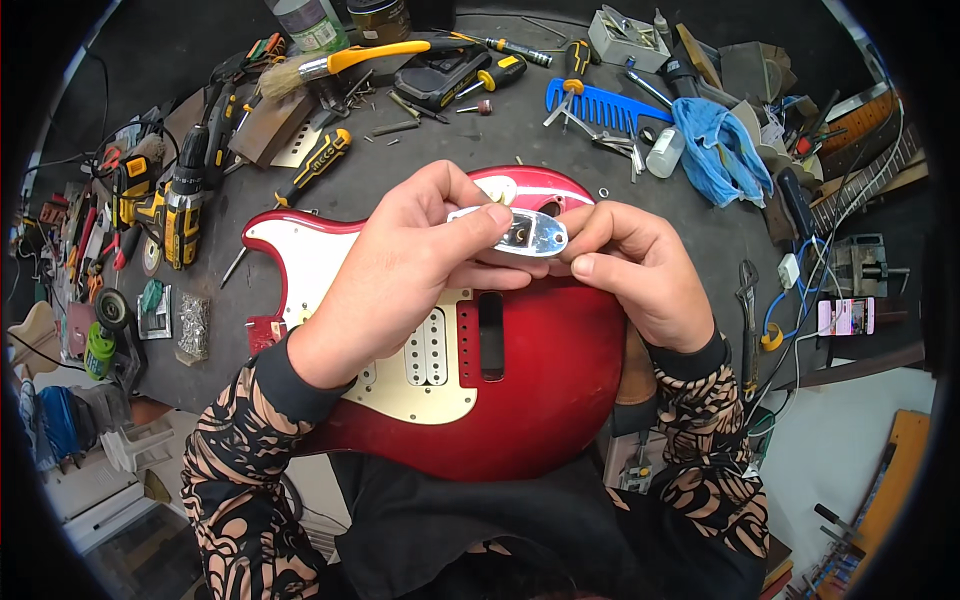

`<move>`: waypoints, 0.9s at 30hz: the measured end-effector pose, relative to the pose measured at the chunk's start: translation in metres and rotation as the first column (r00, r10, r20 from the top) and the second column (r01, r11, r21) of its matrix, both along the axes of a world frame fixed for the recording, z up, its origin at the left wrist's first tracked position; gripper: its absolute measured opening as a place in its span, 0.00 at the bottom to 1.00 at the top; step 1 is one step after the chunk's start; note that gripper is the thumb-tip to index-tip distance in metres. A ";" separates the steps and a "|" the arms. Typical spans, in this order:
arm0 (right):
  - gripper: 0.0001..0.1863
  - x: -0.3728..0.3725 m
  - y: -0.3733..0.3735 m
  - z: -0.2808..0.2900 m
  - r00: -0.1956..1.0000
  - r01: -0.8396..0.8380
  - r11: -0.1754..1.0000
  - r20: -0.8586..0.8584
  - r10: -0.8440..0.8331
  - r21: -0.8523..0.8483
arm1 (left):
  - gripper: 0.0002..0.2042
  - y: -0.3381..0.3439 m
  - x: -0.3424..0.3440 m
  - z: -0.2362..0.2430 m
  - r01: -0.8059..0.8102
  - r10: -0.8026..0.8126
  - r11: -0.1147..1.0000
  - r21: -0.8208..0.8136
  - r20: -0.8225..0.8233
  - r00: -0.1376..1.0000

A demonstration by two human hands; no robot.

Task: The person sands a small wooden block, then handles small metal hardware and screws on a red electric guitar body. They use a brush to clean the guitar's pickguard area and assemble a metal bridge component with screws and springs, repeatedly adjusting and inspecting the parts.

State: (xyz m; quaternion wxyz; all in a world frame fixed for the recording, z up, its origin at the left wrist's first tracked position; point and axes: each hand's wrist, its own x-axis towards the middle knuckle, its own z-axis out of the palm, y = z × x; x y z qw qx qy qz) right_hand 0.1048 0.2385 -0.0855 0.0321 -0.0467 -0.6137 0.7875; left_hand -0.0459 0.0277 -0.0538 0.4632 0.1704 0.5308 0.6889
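My left hand [400, 255] is closed on a shiny chrome jack plate [547, 237], the thumb on top and the fingers beneath. The boat-shaped plate has a dark recess and a screw hole near its right end. Close to that end, my right hand [648, 272] is closed, thumb and forefinger pinched together; whatever may be between them is hidden. Below both hands lies a glossy red electric guitar body [560, 370] with a cream pickguard [435, 402]. Past the plate, a round hole shows in the body's top near its far edge.
Beyond the guitar lie a yellow-black screwdriver [318, 165], a paintbrush [375, 55], a blue comb [615, 108] and a blue cloth [715, 150]. A cordless drill [180, 210] and a bag of screws [194, 328] are at left. A wrench [748, 320] and a lit phone [846, 317] lie right.
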 end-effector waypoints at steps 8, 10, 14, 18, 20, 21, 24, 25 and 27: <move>0.04 0.001 -0.003 0.012 0.999 0.030 0.998 0.039 -0.032 0.057 | 0.09 0.001 0.001 0.006 0.042 -0.050 0.997 -0.071 -0.110 0.993; 0.05 0.002 -0.003 0.013 0.998 0.035 0.996 0.048 -0.039 0.087 | 0.09 0.001 0.001 0.003 0.036 -0.044 0.998 -0.054 -0.143 0.989; 0.05 0.003 -0.002 0.015 0.998 0.033 0.995 0.051 -0.038 0.091 | 0.08 0.001 0.001 0.003 0.047 -0.055 0.998 -0.046 -0.207 0.977; 0.06 0.004 -0.001 0.013 0.996 0.034 0.997 0.077 -0.039 0.069 | 0.08 0.002 0.003 -0.001 0.060 -0.060 0.998 -0.007 -0.223 0.973; 0.06 0.004 0.001 0.015 0.995 0.031 0.999 0.091 -0.033 0.029 | 0.08 0.002 0.003 -0.002 0.067 -0.067 0.998 -0.010 -0.247 0.967; 0.06 0.003 0.001 0.015 0.995 0.034 0.999 0.093 -0.038 0.039 | 0.08 0.002 0.004 -0.002 0.072 -0.075 0.997 -0.019 -0.271 0.960; 0.07 0.003 0.000 0.015 0.994 0.049 0.997 0.099 -0.055 0.062 | 0.08 0.002 0.003 -0.003 0.090 -0.096 0.995 -0.034 -0.322 0.942; 0.07 0.004 0.000 0.014 0.994 0.054 0.997 0.097 -0.060 0.062 | 0.08 0.002 0.003 -0.003 0.093 -0.099 0.995 -0.036 -0.327 0.940; 0.07 0.004 -0.001 0.014 0.993 0.063 0.996 0.098 -0.069 0.058 | 0.07 0.002 0.003 -0.003 0.096 -0.104 0.995 -0.040 -0.330 0.938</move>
